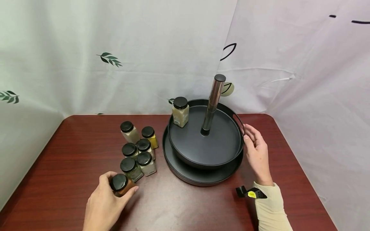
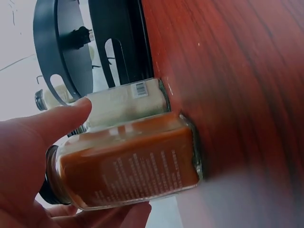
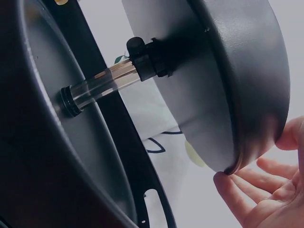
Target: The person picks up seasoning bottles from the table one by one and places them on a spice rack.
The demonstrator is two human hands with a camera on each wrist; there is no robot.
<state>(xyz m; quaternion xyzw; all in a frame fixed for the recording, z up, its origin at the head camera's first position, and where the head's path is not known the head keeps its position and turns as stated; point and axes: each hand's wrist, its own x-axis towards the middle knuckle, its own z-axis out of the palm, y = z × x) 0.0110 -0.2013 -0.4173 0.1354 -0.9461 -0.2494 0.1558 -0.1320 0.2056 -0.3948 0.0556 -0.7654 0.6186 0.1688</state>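
Observation:
My left hand (image 1: pixel 102 203) holds a square glass spice jar (image 2: pixel 128 166) of orange-brown powder near its black lid, between thumb and fingers. In the left wrist view, its base is at or close to the table; contact is unclear. Just beyond stands a jar of green-grey contents (image 1: pixel 133 172). On the right, my right hand (image 1: pixel 257 154) grips the rim of the upper black round tray (image 1: pixel 190 147) by its handle cutout, thumb on the outer wall. A jar of pale beige contents (image 1: pixel 180 117) stands on that tray, at the back left.
Below the upper tray lies a wider black tray (image 1: pixel 199 180); a clear tube (image 3: pixel 99 90) joins them. From the upper tray rises a shiny post (image 1: pixel 213 102). Several black-lidded jars, one yellow (image 1: pixel 152 140), cluster left of the trays on the reddish wooden table (image 1: pixel 72 166). White curtains surround it.

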